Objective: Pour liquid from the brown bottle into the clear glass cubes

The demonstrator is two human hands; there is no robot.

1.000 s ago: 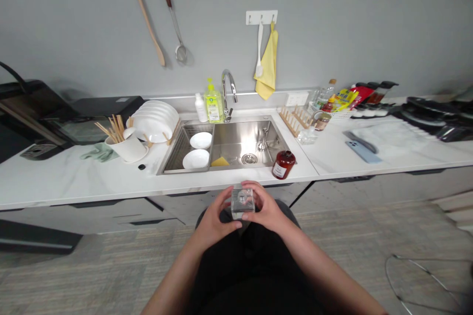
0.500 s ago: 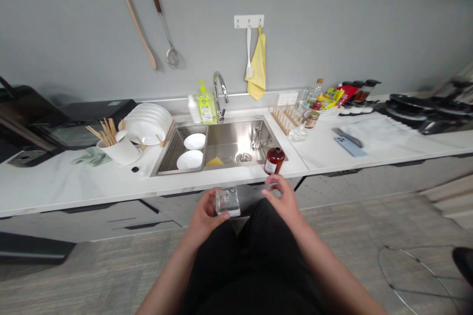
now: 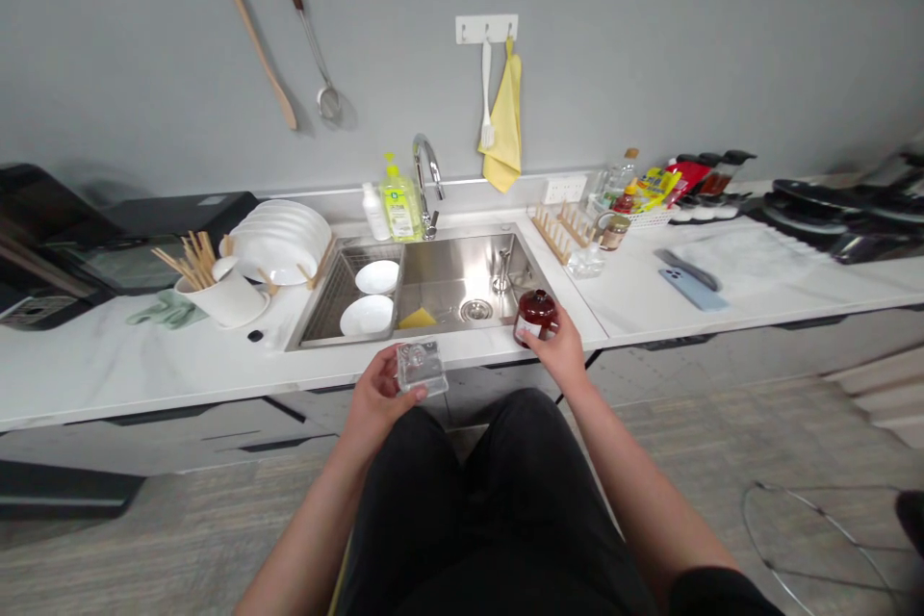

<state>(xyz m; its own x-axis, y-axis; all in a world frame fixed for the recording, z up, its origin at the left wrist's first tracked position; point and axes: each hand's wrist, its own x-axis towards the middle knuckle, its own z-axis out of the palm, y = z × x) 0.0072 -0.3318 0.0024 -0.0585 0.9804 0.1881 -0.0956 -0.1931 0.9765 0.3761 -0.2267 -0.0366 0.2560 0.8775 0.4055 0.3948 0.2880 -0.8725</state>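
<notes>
A dark red jar (image 3: pixel 535 316) is showing a white label, a clear glass block (image 3: pixel 422 368) is glinting colourless, a white countertop (image 3: pixel 108 375) is bearing faint grey veining, and a yellow cloth (image 3: pixel 503 120) is hanging against a grey wall (image 3: pixel 650 38).

the left hand (image 3: pixel 373 401) grips a clear square glass container (image 3: pixel 423 367); the right hand (image 3: pixel 557 351) clasps a dark red jar (image 3: pixel 535 316), with the steel sink (image 3: pixel 462 269) just beyond both grips.

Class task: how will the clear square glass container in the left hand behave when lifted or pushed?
The clear square glass container is probably heavy for its size, its walls looking thick. Flat sides suggest sliding, not rolling. Smooth glass may feel slippery.
</notes>
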